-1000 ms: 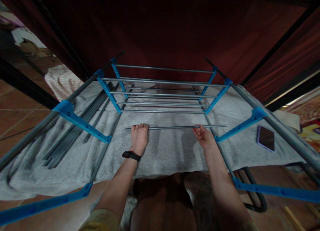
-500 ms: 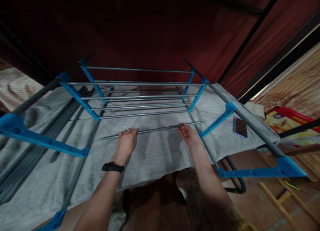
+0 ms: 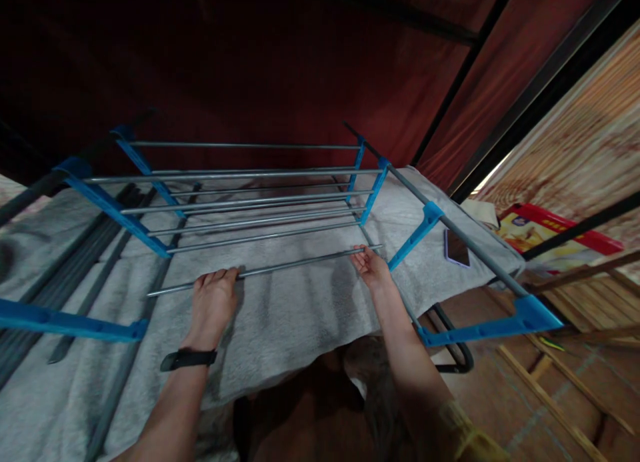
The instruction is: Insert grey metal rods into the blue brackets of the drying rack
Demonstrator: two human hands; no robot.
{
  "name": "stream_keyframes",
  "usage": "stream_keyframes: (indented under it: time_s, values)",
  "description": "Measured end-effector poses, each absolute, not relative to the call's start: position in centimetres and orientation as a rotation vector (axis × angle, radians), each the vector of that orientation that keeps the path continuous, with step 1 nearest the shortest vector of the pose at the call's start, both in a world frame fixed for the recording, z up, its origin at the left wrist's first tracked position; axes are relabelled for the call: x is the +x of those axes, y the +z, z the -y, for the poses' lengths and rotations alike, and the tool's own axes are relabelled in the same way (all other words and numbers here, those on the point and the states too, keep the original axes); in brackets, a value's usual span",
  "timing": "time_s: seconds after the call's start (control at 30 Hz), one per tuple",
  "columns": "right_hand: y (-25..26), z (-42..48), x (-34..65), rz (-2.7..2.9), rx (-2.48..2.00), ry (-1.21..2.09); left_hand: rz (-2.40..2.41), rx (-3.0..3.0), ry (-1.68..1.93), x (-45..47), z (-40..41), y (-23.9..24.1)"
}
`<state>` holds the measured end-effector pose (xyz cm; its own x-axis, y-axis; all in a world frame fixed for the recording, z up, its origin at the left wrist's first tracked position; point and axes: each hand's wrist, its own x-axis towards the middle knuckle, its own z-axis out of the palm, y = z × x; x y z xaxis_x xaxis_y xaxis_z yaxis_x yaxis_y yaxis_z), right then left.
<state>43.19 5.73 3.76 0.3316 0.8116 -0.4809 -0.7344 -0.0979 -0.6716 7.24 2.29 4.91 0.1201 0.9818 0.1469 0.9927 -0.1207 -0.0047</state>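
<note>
A thin grey metal rod [image 3: 295, 266] runs level across a drying rack frame with blue plastic brackets [image 3: 400, 245]. My left hand [image 3: 214, 303], a black band on its wrist, curls its fingers over the rod left of its middle. My right hand [image 3: 371, 267] pinches the rod close to its right end, beside a blue bracket. Several rods [image 3: 250, 209] sit fitted between the farther blue brackets.
A grey towel [image 3: 300, 322] covers the surface under the rack. Loose grey tubes [image 3: 75, 269] lie at the left. A phone [image 3: 455, 247] rests on the towel at the right. Wooden slats [image 3: 565, 395] and a red package [image 3: 550, 232] lie on the floor.
The view has swung to the right, so the rack and both hands sit further left in the picture. The rod stays in both hands, its left end now lower than its right.
</note>
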Motion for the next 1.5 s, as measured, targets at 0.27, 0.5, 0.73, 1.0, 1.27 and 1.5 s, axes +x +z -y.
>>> stream_keyframes:
  time_s: [0.27,0.5,0.73,1.0,1.27,1.5]
  values:
    - [3.8,-5.9,43.7,0.027,-1.05,1.249,1.981,-2.243,-0.143,6.1,-2.2,4.4]
    - [3.4,-5.9,43.7,0.019,-1.044,1.201,1.934,-2.278,-0.164,5.5,-2.6,4.0]
    - [3.3,-5.9,43.5,0.049,-1.034,1.201,1.996,-2.312,-0.216,6.2,-2.7,4.5]
    - [3.8,-5.8,43.3,0.058,-1.042,1.217,2.056,-2.397,-0.368,6.8,-3.1,4.7]
    - [3.7,-5.9,43.2,0.051,-1.048,1.207,2.03,-2.481,-0.466,7.1,-3.2,4.8]
    - [3.3,-5.9,43.4,0.096,-0.996,1.265,1.964,-2.531,-0.493,6.8,-3.5,4.3]
